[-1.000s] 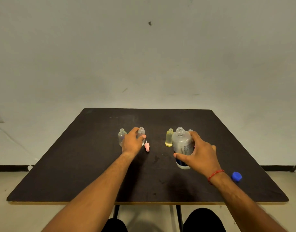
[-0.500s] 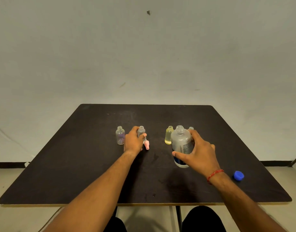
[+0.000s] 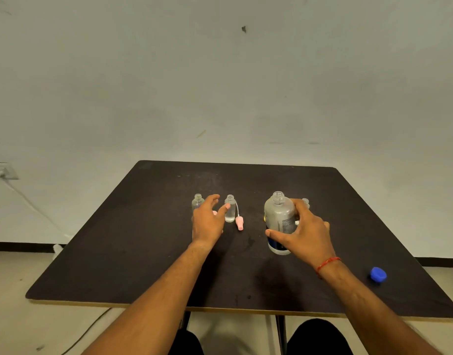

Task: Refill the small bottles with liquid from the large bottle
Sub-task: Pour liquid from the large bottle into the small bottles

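My right hand (image 3: 306, 235) grips the large clear bottle (image 3: 278, 216), which is uncapped and stands near the middle of the dark table (image 3: 143, 252). My left hand (image 3: 208, 222) is spread and holds nothing. It lies between two small clear uncapped bottles, one on its left (image 3: 197, 201) and one on its right (image 3: 230, 210), with its thumb tip beside the right one. A pink dropper cap (image 3: 239, 223) lies next to that bottle. Another small bottle (image 3: 305, 201) peeks out behind my right hand. The large bottle hides the yellow bottle.
A blue cap (image 3: 378, 274) lies on the table at the right, near the front edge. A plain wall rises behind the table. A wall socket (image 3: 1, 170) with a cable is at the far left.
My left hand has let go of the small bottle and spread its fingers. My right hand has shifted the large bottle left, so that it now covers the yellow bottle.
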The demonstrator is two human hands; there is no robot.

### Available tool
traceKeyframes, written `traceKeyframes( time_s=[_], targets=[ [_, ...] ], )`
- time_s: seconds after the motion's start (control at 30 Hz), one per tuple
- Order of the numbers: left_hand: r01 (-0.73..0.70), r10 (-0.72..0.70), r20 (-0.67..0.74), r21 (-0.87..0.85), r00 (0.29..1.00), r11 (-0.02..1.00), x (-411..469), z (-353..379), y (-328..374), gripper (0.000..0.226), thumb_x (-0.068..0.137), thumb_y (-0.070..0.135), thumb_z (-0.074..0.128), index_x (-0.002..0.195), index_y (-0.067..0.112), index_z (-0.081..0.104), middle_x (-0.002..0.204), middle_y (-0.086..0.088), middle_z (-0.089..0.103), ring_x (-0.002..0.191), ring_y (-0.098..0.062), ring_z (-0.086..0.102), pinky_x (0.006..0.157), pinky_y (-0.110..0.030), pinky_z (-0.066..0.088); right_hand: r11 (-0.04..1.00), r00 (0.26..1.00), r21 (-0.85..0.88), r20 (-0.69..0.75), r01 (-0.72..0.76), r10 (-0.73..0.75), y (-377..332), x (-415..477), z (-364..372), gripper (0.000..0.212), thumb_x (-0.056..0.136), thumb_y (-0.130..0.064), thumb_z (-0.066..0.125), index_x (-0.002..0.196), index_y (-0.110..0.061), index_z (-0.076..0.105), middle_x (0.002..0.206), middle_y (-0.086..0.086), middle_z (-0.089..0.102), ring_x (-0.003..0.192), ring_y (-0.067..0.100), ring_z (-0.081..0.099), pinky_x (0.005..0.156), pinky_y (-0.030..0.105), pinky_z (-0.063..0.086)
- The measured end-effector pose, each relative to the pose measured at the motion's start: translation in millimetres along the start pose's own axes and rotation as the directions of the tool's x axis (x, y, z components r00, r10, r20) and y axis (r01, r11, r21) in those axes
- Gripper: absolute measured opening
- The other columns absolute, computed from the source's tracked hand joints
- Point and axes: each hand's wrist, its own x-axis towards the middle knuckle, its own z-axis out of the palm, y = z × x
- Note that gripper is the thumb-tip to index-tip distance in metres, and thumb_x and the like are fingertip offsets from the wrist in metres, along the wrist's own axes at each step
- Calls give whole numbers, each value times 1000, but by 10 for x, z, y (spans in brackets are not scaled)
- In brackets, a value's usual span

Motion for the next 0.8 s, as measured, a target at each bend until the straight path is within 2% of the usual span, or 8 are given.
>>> traceKeyframes(
  time_s=[0.07, 0.13, 0.23, 0.4, 0.53, 0.6, 0.7, 0.8],
  targets=[
    [-24, 24, -71, 11, 997, 1000, -59, -103, -36, 29, 92, 36, 71, 118, 22, 71, 115, 6, 74, 106, -9, 68, 87, -43, 61, 1000, 1000, 3, 9, -2, 2, -51, -1, 24, 75, 63, -56, 82, 124, -38, 44, 106, -20, 55, 107, 15, 59, 105, 49, 32],
    [-38, 38, -127, -1, 991, 999, -106, -202, -61, 13, 94, 31, 69, 101, 23, 75, 92, 11, 76, 89, -3, 71, 85, -38, 61, 1000, 1000, 7, 14, 1, -1, -87, -12, 52, 75, 64, -57, 82, 125, -37, 43, 111, -16, 58, 108, 17, 59, 105, 49, 32],
    [-53, 56, -190, 22, 980, 998, -176, -367, -52, 12, 95, 26, 66, 87, 23, 75, 77, 11, 72, 77, -4, 68, 75, -33, 58, 1000, 1000, 14, 14, 14, -14, -158, -30, 74, 76, 65, -56, 81, 128, -35, 44, 118, -11, 62, 110, 17, 59, 102, 45, 33],
    [-3, 16, -217, 61, 976, 998, -128, -537, -106, 7, 91, 27, 72, 92, 22, 67, 89, 8, 69, 85, -9, 66, 76, -30, 52, 999, 999, 25, 20, 39, -39, -256, -63, 80, 80, 65, -54, 82, 131, -31, 45, 121, -11, 62, 112, 15, 58, 99, 37, 34],
    [95, -81, -104, 140, 991, 986, 86, -543, -236, 42, 87, 29, 77, 125, 19, 61, 122, 2, 64, 110, -15, 61, 93, -31, 48, 999, 999, 6, 13, 47, -47, -297, -70, 110, 81, 65, -55, 82, 132, -29, 45, 120, -10, 62, 111, 15, 59, 97, 35, 35],
    [132, -128, -37, 166, 991, 977, 178, -522, -265, 58, 85, 31, 80, 136, 20, 55, 135, 0, 60, 118, -20, 61, 100, -41, 52, 999, 999, 1, 3, 49, -49, -305, -81, 107, 79, 64, -56, 82, 130, -30, 45, 117, -11, 63, 108, 14, 59, 93, 33, 31],
    [163, -170, 25, 173, 985, 971, 271, -476, -332, 69, 79, 38, 84, 139, 25, 53, 138, 1, 60, 114, -24, 64, 90, -49, 59, 999, 999, -2, -3, 47, -47, -286, -78, 114, 79, 64, -57, 81, 129, -32, 45, 115, -14, 63, 106, 12, 59, 97, 37, 32],
    [175, -185, 42, 170, 982, 970, 296, -430, -371, 57, 79, 35, 84, 129, 26, 59, 127, 2, 65, 101, -23, 68, 85, -48, 61, 999, 999, -9, 0, 33, -33, -267, -69, 112, 84, 63, -59, 81, 133, -31, 44, 119, -13, 62, 109, 11, 59, 97, 34, 30]
  ],
)
